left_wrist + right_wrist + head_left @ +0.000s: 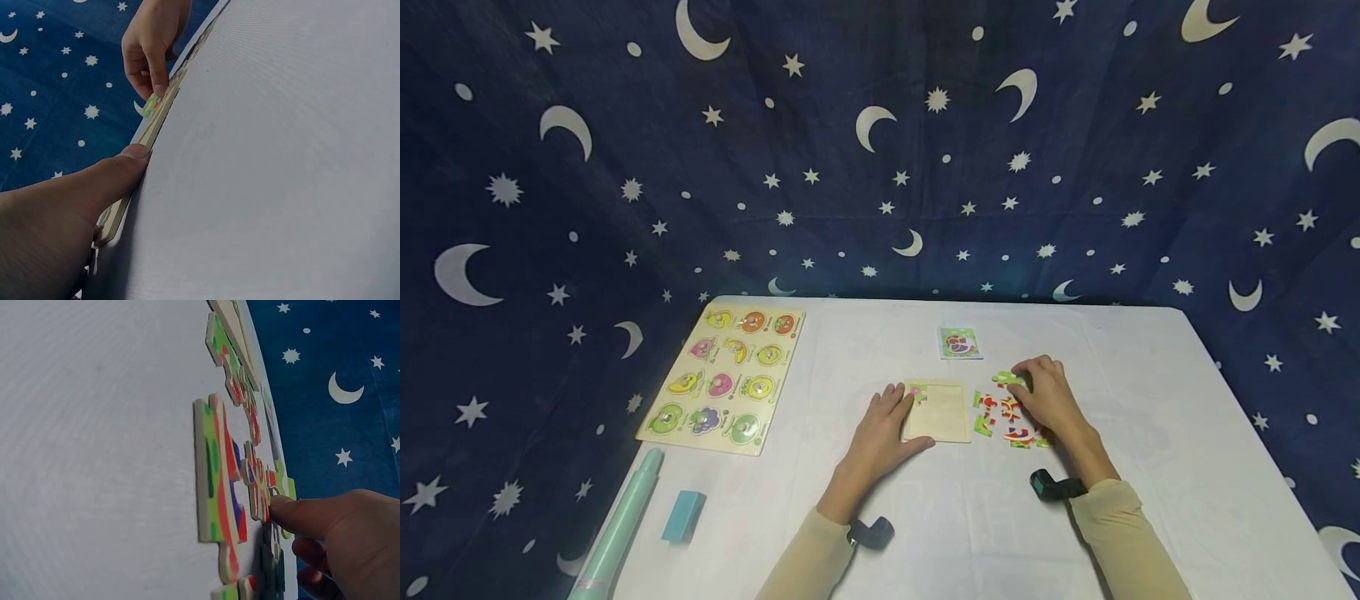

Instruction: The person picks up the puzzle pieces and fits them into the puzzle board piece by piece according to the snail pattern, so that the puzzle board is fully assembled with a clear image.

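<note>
My left hand (880, 432) rests against the square wooden puzzle tray (943, 417), fingers straight along its left side and thumb (134, 153) on the near edge. A green and pink puzzle piece (918, 392) lies in the tray's upper left corner. To the right of the tray, my right hand (1048, 396) pinches a green puzzle piece (150, 106) between thumb and fingers, over the far part of the loose pieces. Several red, green and purple puzzle pieces (215, 475) lie on the table around and below that hand; its fingers are partly hidden in the right wrist view.
Behind the tray lies a small picture card (960, 342). A large fruit peg board (722, 379) occupies the left of the white table (1120, 358). Nearer on that side are a teal block (683, 515) and a long mint-green tube (621, 529). A starry dark blue cloth (835, 108) hangs behind.
</note>
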The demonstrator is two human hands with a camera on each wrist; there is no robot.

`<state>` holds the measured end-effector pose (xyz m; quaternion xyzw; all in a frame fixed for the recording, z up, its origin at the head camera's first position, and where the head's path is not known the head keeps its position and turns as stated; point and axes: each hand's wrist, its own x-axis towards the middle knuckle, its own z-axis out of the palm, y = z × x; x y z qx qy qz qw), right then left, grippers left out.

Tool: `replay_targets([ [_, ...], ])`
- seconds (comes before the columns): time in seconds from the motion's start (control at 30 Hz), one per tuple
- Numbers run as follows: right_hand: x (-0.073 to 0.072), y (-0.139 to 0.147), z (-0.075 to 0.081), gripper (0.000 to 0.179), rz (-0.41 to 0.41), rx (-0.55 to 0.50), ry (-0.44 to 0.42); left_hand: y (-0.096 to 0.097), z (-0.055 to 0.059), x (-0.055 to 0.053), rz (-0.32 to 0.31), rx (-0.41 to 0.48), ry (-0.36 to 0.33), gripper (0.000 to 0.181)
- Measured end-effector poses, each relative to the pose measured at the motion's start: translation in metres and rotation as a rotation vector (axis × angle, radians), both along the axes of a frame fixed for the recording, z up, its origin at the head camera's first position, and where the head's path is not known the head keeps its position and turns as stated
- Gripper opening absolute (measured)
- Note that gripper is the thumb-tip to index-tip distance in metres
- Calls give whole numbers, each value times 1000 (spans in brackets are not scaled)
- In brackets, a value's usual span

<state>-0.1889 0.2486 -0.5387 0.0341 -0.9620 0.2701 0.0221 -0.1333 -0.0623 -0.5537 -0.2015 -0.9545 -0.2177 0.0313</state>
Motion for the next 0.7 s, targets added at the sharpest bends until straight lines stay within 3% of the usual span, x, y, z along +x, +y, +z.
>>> replay_targets([
  [0.43, -2, -2, 8, 20, 3, -41, -10, 0, 0, 0, 0, 1, 14, 86],
  [0.7, 0, -8, 14, 22, 3, -74, -16, 0, 0, 0, 1, 10, -2, 86],
])
